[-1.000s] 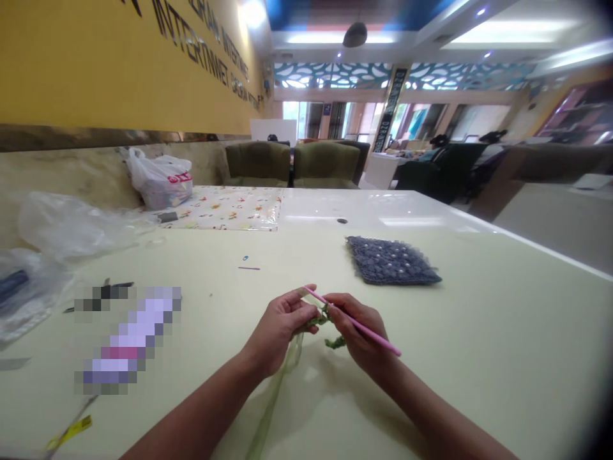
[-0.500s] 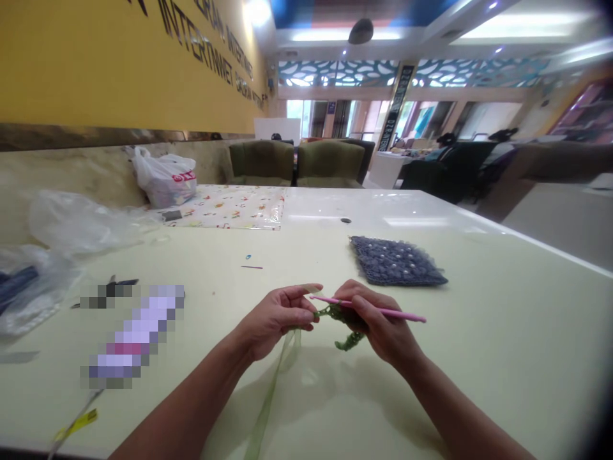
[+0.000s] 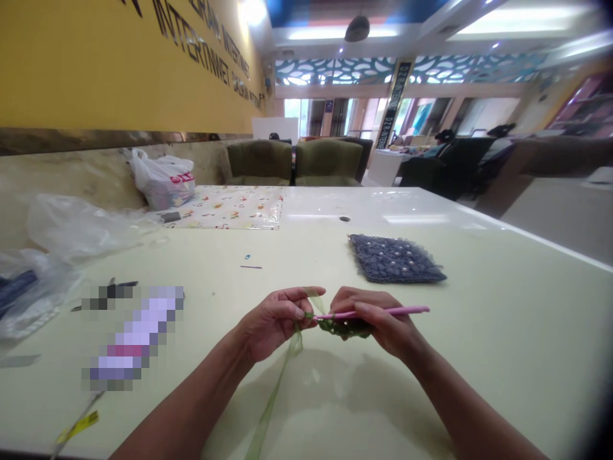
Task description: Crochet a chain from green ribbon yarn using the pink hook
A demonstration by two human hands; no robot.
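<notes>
My right hand (image 3: 383,319) grips a pink crochet hook (image 3: 400,311), its tip pointing left into the stitches. A small green crocheted piece (image 3: 345,328) hangs below the hook, partly hidden by my right fingers. With thumb and fingers, my left hand (image 3: 278,319) pinches the left end of this piece. Sheer green ribbon (image 3: 271,409) passes over my left index finger and trails down toward the table's front edge. Beyond my right hand lies a dark blue-grey crocheted square (image 3: 396,259) dotted with pearl-like beads.
A purple needle-like stick (image 3: 251,267) and a small blue ring (image 3: 248,257) lie ahead on the table (image 3: 306,249). To the left are a blurred-out purple object (image 3: 148,332), dark snips (image 3: 112,291) and clear plastic bags (image 3: 71,223). A white carrier bag (image 3: 163,179) stands farther back.
The hook tip has dropped and turned to lie at the stitches near my left fingertips. The green piece now hangs flatter under the hook. Ribbon shows between my left index finger and the hook.
</notes>
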